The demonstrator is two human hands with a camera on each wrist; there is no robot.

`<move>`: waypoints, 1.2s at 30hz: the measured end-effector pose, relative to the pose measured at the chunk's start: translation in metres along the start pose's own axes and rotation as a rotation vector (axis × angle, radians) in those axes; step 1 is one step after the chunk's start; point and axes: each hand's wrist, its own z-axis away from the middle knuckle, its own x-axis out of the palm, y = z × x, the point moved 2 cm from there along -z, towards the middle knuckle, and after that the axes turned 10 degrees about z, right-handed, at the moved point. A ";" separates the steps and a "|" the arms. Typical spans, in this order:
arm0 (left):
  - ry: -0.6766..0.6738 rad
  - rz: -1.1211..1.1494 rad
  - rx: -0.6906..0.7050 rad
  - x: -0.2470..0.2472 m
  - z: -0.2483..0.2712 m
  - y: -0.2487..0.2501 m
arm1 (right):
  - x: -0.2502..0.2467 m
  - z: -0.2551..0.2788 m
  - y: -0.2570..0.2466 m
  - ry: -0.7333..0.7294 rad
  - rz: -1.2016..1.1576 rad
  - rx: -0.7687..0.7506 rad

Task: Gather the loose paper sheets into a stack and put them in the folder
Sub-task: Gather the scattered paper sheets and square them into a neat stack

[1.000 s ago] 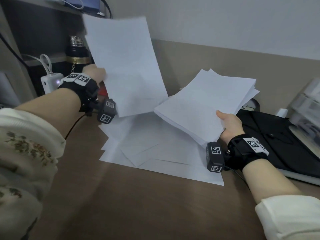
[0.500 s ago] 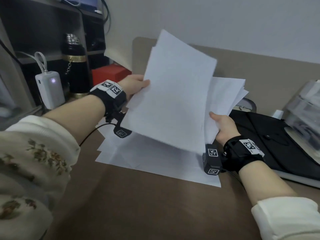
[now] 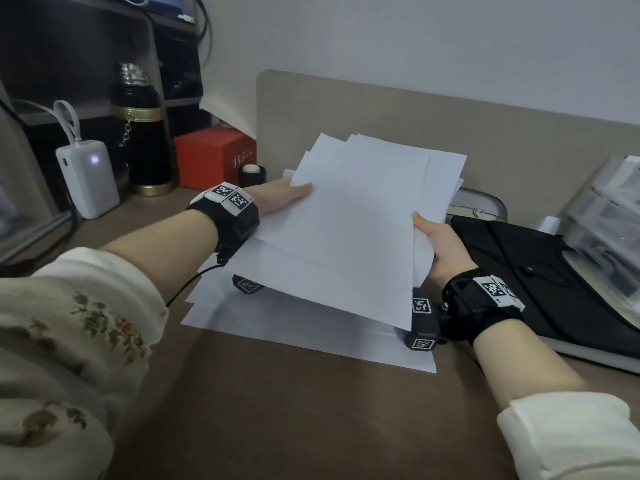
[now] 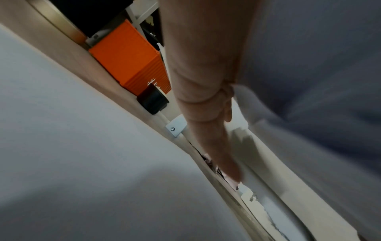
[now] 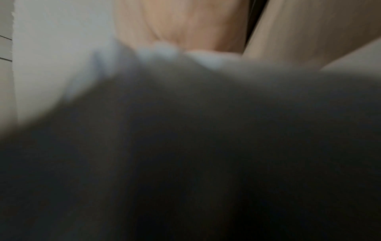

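While both hands hold it clear of the counter [image 3: 311, 420], the gathered stack of sheets [image 3: 356, 230] sits tilted at centre frame, its far edges fanned and uneven. I note the left hand [image 3: 277, 199] at the stack's 9 o'clock edge: thumb lying flat on the top sheet, the other fingers hidden beneath. From the left wrist view one finger [image 4: 218, 153] runs out straight under the paper, so I log that grip as a flat, loose pinch on the stack. Right hand [image 3: 440, 247] at the stack's 4 o'clock corner, thumb on top, fingers out of sight underneath, pinching the stack. Right wrist view is blurred grey paper and skin; finger detail cannot be told there.

More loose sheets [image 3: 277, 320] lie flat on the counter directly below the held stack, overlapping, their near edge toward 6 o'clock.

Black folder [image 3: 540, 271] lies on the counter at 3 o'clock of the stack, just beside the right wrist; I cannot tell whether it is open.

At 10 o'clock: red box [image 3: 214, 157], small black roll [image 3: 251, 174] just beside it, black flask with gold band [image 3: 142, 133], white power bank [image 3: 88, 178] with a lit indicator. Clear trays [image 3: 606, 216] at far 3 o'clock, blurred.
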 end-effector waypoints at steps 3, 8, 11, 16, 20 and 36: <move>-0.010 0.119 0.004 0.000 0.005 0.003 | 0.005 0.006 -0.004 -0.016 0.015 0.013; -0.043 0.056 -0.018 0.005 0.004 0.000 | 0.012 0.011 -0.011 -0.032 0.116 0.020; -0.022 -0.038 -0.072 0.006 0.002 -0.012 | 0.013 0.011 -0.008 -0.060 0.177 0.086; 0.086 -0.093 -0.052 -0.001 -0.010 -0.025 | 0.013 0.012 -0.007 -0.149 0.259 0.138; 0.217 0.005 0.044 -0.003 -0.004 -0.018 | 0.019 0.009 -0.010 -0.114 0.431 0.050; 0.416 0.412 0.659 0.001 0.025 0.042 | 0.034 0.039 -0.055 0.143 0.383 -0.634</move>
